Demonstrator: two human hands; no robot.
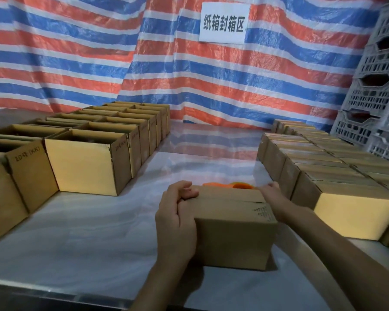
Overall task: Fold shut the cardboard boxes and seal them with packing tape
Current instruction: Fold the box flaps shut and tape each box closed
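The left hand (177, 218) and right hand (271, 191) grip the box (234, 234) at 6 o'clock on the table (88, 232), flaps folded, tape not discernible. Open boxes (83, 162) wait at 9 o'clock; closed boxes (346, 176) at 3.

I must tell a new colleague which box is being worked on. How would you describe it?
On the table, open boxes stand in rows at the left and closed boxes at the right. The box stands alone between them, near the front edge, an orange tool behind it. Only this one has a left hand and a right hand on it.
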